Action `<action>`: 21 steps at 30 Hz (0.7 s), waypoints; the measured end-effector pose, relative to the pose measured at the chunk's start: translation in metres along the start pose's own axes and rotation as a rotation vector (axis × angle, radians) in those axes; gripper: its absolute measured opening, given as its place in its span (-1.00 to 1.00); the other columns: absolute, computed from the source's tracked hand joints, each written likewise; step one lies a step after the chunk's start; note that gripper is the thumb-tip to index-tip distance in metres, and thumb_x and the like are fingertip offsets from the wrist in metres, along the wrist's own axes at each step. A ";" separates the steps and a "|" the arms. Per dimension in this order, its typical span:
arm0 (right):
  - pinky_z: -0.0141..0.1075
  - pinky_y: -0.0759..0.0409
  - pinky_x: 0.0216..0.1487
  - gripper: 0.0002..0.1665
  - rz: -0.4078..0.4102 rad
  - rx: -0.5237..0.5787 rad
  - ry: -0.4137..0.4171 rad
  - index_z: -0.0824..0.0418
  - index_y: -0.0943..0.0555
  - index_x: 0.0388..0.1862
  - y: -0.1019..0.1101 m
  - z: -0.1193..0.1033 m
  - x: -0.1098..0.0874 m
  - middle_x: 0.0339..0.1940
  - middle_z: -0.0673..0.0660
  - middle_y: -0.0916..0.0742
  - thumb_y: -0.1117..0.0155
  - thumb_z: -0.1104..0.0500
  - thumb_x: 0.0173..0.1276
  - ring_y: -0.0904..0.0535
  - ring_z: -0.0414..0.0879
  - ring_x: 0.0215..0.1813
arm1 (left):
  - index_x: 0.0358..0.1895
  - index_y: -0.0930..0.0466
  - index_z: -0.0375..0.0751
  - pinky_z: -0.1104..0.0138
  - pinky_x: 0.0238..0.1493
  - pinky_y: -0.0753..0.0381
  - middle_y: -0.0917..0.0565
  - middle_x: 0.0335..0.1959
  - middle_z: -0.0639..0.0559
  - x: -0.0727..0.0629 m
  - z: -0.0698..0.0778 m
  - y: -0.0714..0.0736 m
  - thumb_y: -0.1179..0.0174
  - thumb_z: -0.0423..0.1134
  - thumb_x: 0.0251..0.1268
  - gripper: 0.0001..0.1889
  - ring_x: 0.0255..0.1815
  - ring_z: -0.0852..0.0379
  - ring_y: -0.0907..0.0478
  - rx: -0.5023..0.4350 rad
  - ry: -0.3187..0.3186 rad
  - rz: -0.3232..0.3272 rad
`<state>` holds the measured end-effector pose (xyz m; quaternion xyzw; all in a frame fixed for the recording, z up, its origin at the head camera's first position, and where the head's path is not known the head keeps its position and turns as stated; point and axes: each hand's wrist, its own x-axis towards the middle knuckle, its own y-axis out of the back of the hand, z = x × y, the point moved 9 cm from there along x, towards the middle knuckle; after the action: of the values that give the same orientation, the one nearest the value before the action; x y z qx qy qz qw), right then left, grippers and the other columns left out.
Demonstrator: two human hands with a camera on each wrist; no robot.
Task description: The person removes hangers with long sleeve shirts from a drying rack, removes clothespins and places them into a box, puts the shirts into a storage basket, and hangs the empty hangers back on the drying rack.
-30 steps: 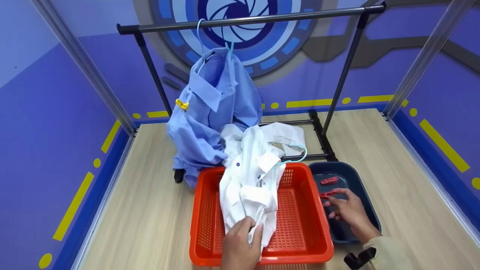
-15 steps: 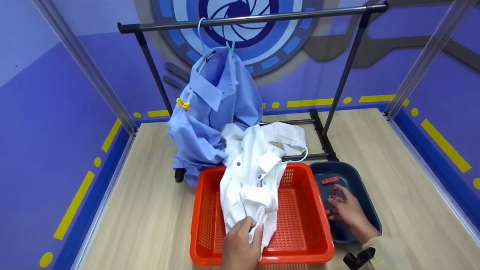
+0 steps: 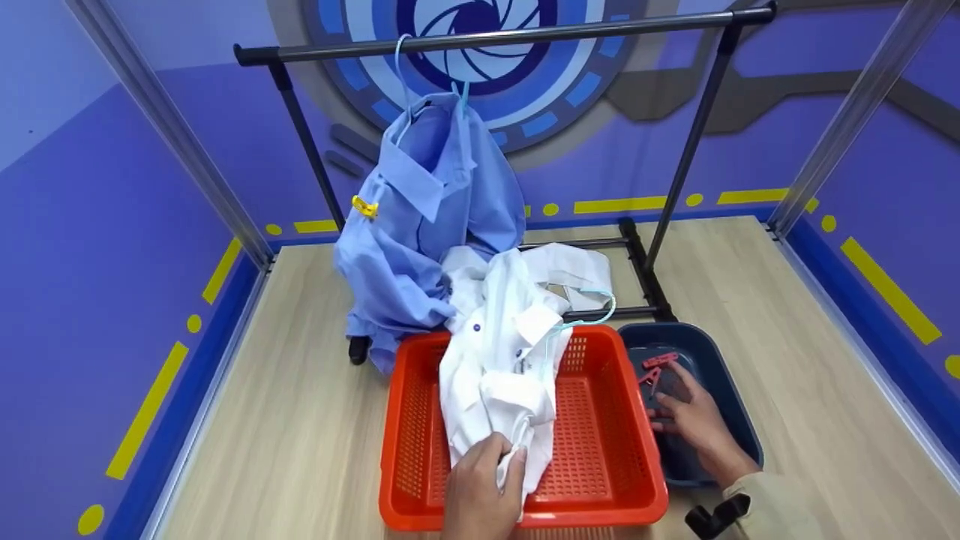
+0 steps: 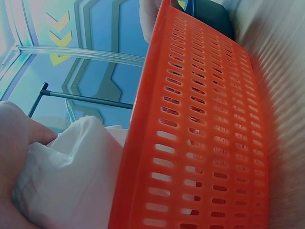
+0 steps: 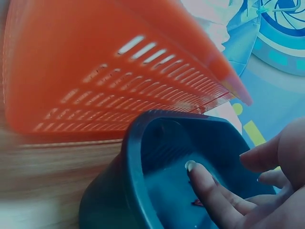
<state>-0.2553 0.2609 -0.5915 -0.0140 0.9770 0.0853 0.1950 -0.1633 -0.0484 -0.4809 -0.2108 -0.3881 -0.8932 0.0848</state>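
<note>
A white shirt (image 3: 469, 367) with dark buttons lies over the red plastic basket (image 3: 656, 480), its upper end on the base of the clothes rack. My left hand (image 3: 480, 487) pinches a white fold at the basket's near edge; the left wrist view also shows cloth (image 4: 71, 176) between thumb and fingers. My right hand (image 3: 697, 424) reaches into the dark blue bin (image 3: 731, 390), fingers spread and slightly bent. Just beyond its fingertips are two red clothespins, one (image 3: 660, 360) lying flat, the other (image 3: 649, 376) beside it. In the right wrist view, thumb and fingers stand apart.
A blue shirt (image 3: 420, 202) hangs from the black rack's bar (image 3: 525, 37), with a yellow clothespin (image 3: 365, 207) on it. A light blue hanger (image 3: 606, 311) pokes out of the white shirt. Purple panels enclose the wooden table (image 3: 247, 420).
My right fingers have opened from around one red clothespin, which now sits farther forward, against the other one. The left hand and white shirt have stayed put.
</note>
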 end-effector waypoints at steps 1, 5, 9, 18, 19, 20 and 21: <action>-0.24 -0.68 -0.06 -0.19 0.001 0.001 -0.003 0.04 0.21 0.60 0.000 0.000 0.000 0.56 0.40 -0.04 0.12 0.30 0.51 -0.69 -0.16 -0.11 | -0.49 -0.39 0.03 0.50 -0.56 -0.28 -0.36 -0.65 0.26 0.000 0.000 0.000 -0.26 -0.15 0.24 -0.77 -0.60 0.37 -0.28 0.001 0.000 -0.003; -0.22 -0.68 -0.04 -0.20 0.005 0.006 -0.016 0.09 0.24 0.59 0.000 0.001 -0.001 0.55 0.42 -0.05 0.14 0.29 0.53 -0.70 -0.16 -0.11 | -0.49 -0.39 0.02 0.50 -0.56 -0.29 -0.36 -0.65 0.25 0.000 0.000 -0.001 -0.25 -0.15 0.25 -0.76 -0.60 0.37 -0.29 0.006 0.002 -0.011; -0.20 -0.67 -0.02 -0.21 0.005 0.006 -0.017 0.13 0.24 0.59 0.000 0.001 -0.003 0.55 0.41 -0.07 0.14 0.26 0.54 -0.69 -0.14 -0.08 | -0.49 -0.38 0.03 0.50 -0.55 -0.29 -0.36 -0.65 0.26 0.000 -0.001 -0.002 -0.23 -0.13 0.28 -0.76 -0.60 0.38 -0.28 -0.006 0.027 -0.040; -0.20 -0.67 0.00 -0.23 0.007 0.014 -0.020 0.16 0.25 0.58 0.001 -0.004 -0.005 0.54 0.40 -0.12 0.15 0.18 0.56 -0.67 -0.14 -0.09 | -0.48 -0.40 0.03 0.49 -0.53 -0.30 -0.37 -0.64 0.26 0.002 -0.001 -0.003 -0.22 -0.10 0.30 -0.77 -0.59 0.38 -0.28 -0.022 0.060 -0.075; -0.20 -0.67 -0.01 -0.23 0.009 0.016 -0.017 0.17 0.24 0.58 0.001 -0.005 -0.005 0.54 0.41 -0.13 0.15 0.18 0.56 -0.68 -0.14 -0.10 | -0.49 -0.40 0.03 0.50 -0.54 -0.29 -0.36 -0.65 0.25 0.002 0.000 -0.003 -0.23 -0.11 0.28 -0.77 -0.59 0.38 -0.28 -0.019 0.044 -0.061; -0.19 -0.67 -0.02 -0.23 0.011 0.017 -0.012 0.18 0.24 0.58 0.001 -0.006 -0.006 0.53 0.42 -0.14 0.14 0.18 0.56 -0.68 -0.13 -0.11 | -0.49 -0.40 0.02 0.50 -0.54 -0.29 -0.36 -0.65 0.25 0.002 0.001 -0.002 -0.24 -0.13 0.27 -0.77 -0.59 0.37 -0.28 -0.016 0.024 -0.043; -0.20 -0.67 -0.03 -0.22 0.013 0.018 -0.008 0.19 0.24 0.58 0.001 -0.007 -0.006 0.53 0.43 -0.14 0.13 0.16 0.56 -0.69 -0.13 -0.12 | -0.50 -0.40 0.02 0.51 -0.55 -0.29 -0.36 -0.66 0.25 0.002 0.002 -0.001 -0.25 -0.14 0.26 -0.77 -0.60 0.38 -0.28 -0.012 0.004 -0.024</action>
<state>-0.2525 0.2604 -0.5823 -0.0054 0.9770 0.0779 0.1982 -0.1647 -0.0463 -0.4792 -0.2051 -0.3848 -0.8969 0.0737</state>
